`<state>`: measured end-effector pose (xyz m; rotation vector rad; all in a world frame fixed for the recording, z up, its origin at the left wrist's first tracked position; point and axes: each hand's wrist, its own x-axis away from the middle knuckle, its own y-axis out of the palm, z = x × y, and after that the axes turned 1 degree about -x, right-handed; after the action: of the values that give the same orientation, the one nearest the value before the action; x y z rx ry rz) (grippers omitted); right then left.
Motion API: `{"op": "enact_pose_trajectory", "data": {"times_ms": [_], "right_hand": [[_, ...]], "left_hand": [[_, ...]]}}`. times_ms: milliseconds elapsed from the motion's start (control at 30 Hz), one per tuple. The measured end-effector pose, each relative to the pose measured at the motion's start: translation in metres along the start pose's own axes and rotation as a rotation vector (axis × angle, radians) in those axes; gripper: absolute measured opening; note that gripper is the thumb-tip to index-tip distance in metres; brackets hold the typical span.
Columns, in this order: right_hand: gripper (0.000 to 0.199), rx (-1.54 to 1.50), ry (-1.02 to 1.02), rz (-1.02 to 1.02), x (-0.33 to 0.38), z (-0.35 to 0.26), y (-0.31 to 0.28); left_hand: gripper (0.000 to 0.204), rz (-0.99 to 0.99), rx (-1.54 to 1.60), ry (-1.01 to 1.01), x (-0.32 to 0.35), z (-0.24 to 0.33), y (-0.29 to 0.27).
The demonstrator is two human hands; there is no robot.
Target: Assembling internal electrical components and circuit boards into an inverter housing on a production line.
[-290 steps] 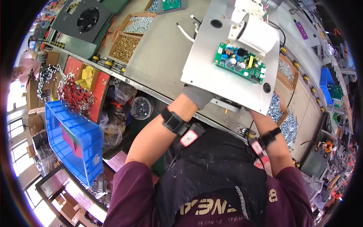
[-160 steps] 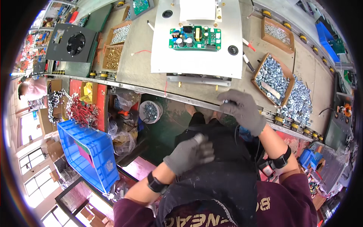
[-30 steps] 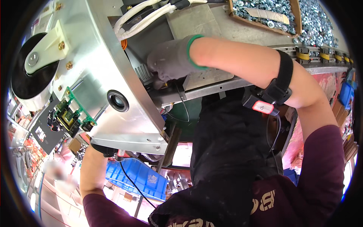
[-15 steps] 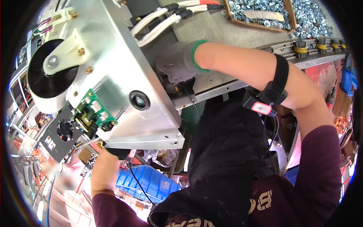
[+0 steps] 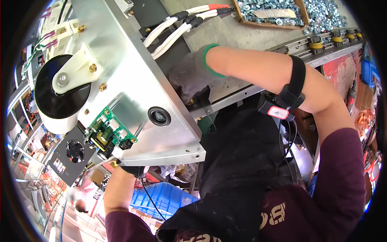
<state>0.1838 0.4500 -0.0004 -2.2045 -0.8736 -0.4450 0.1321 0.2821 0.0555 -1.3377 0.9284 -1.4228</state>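
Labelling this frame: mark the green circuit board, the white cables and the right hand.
green circuit board (image 5: 109,135), head view, middle of the board.
white cables (image 5: 173,30), head view, mid-run of the bundle.
right hand (image 5: 189,78), head view, back of the grey glove.

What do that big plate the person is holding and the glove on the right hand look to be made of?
The plate looks like bare brushed metal, perhaps aluminium: silvery, a dull sheen, thin straight edges. The right hand wears what seems a grey knitted fabric glove with a green cuff; any coating can't be told.

Tilted metal panel (image 5: 133,76) filling the upper left of the frame, green circuit board (image 5: 109,135) and black round part (image 5: 60,92) mounted on it, gloved right hand (image 5: 191,76) gripping its centre edge — left hand (image 5: 131,170) mostly hidden beneath, tray of screws (image 5: 278,12) at top right.
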Motion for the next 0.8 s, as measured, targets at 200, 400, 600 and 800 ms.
{"op": "enact_pose_trajectory", "data": {"times_ms": [200,400,600,800], "right_hand": [[0.037,0.189,-0.14,0.035,-0.011,0.005,0.009],[0.028,0.446,-0.377,0.112,-0.013,0.003,0.011],[0.031,0.082,-0.039,0.181,-0.016,0.007,0.03],[0.029,0.021,-0.001,0.479,0.031,-0.028,0.054]], "left_hand": [[0.036,-0.044,-0.027,-0.034,-0.001,0.003,-0.001],[0.037,-0.01,0.006,0.002,0.002,0.0,0.002],[0.035,-0.037,0.011,-0.015,0.005,-0.012,0.012],[0.034,0.197,-0.051,-0.045,-0.012,-0.031,-0.028]]}}
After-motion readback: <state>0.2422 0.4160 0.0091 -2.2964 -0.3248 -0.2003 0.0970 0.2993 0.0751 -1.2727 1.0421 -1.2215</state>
